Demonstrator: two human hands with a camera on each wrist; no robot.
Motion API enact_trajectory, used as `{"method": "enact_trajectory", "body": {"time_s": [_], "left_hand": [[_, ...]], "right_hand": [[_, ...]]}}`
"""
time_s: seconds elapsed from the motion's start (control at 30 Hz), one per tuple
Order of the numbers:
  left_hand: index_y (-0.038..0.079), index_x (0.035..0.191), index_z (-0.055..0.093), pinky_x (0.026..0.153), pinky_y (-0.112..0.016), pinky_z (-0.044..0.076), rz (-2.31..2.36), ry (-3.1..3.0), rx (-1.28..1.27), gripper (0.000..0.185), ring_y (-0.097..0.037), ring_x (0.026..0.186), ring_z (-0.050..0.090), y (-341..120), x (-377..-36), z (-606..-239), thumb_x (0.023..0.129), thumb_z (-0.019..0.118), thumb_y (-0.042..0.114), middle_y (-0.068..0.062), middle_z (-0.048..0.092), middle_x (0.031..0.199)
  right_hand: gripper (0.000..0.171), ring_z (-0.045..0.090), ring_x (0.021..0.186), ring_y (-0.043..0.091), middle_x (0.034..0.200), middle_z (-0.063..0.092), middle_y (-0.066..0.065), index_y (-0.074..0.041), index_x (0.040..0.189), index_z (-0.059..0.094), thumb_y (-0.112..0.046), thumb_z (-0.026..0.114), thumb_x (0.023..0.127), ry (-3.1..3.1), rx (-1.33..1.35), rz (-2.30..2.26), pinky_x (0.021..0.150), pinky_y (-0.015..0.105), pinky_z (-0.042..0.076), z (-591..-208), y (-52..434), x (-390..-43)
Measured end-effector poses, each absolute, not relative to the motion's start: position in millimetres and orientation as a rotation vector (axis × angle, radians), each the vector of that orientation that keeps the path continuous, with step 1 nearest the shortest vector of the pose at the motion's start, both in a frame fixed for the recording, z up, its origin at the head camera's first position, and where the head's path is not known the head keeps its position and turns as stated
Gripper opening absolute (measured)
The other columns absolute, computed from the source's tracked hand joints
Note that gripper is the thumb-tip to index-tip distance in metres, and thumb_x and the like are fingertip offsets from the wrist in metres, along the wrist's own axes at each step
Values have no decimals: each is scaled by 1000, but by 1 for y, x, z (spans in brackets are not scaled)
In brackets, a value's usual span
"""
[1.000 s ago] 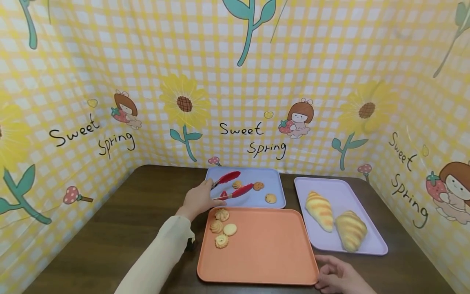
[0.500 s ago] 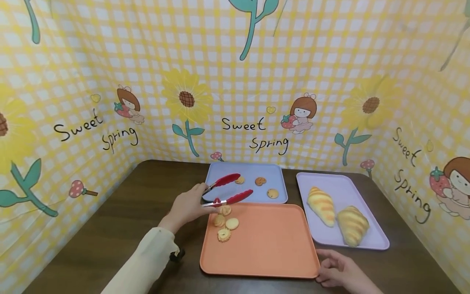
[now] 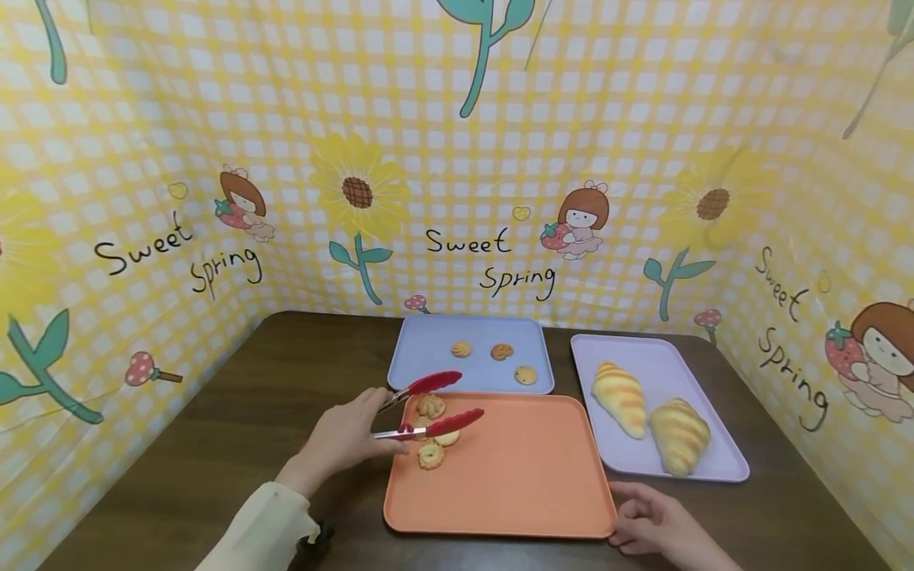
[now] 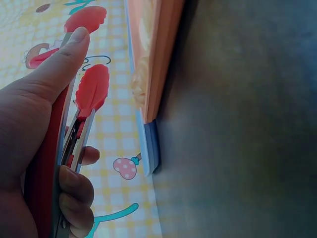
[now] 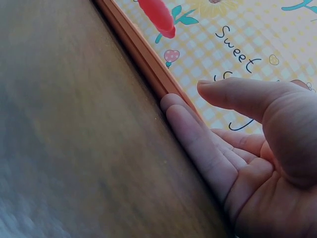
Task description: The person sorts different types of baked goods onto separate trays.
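My left hand [image 3: 343,440] grips red-tipped metal tongs [image 3: 428,404] by their handles, thumb along the upper arm [image 4: 64,59]. The tongs' two tips stand apart with nothing between them, above several small cookies [image 3: 432,455] at the left end of the orange tray [image 3: 521,484]. My right hand [image 3: 653,527] lies on the table at the orange tray's near right corner, its straight fingers [image 5: 198,144] against the tray's rim [image 5: 143,59]. A blue tray [image 3: 428,353] behind holds three cookies [image 3: 502,351].
A lilac tray [image 3: 671,373] at the right holds two croissant-shaped breads [image 3: 623,398]. The trays stand on a dark wooden table [image 3: 236,428]. A yellow checked backdrop [image 3: 457,159] with flowers and "Sweet Spring" lettering closes in the back and both sides.
My left hand has drawn the tongs back from over the blue tray to over the cookies on the orange tray. The right hand has stayed at the tray's corner.
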State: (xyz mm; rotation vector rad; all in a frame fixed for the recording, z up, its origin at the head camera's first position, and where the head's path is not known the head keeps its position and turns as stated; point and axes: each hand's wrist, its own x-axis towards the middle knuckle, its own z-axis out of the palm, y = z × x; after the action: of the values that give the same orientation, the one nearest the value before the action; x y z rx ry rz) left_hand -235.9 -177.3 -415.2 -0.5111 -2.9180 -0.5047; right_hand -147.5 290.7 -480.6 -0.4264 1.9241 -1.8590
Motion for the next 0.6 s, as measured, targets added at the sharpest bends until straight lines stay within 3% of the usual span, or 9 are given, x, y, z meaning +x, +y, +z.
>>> {"method": "enact_trajectory", "body": {"time_s": [0.23,0.6], "left_hand": [[13,121,61,68,-44,52,-424,-2907,-592,75,-23,86,68,-183,-221,-418,68,82,62,-3,63,116],[15,115,64,58,-35,47,-265,-2847,-681,69,-16,70,66,-192,-212,-418,68,81,62,2,65,108]], "right_hand": [[63,70,87,22,95,64,11,24,140,15,-4,55,100,1942,-411,-1855,74,36,58,-482,290,-148],[63,70,87,22,96,65,11,24,140,15,-4,55,100,1945,-398,-1858,74,37,58,-482,290,-148]]}}
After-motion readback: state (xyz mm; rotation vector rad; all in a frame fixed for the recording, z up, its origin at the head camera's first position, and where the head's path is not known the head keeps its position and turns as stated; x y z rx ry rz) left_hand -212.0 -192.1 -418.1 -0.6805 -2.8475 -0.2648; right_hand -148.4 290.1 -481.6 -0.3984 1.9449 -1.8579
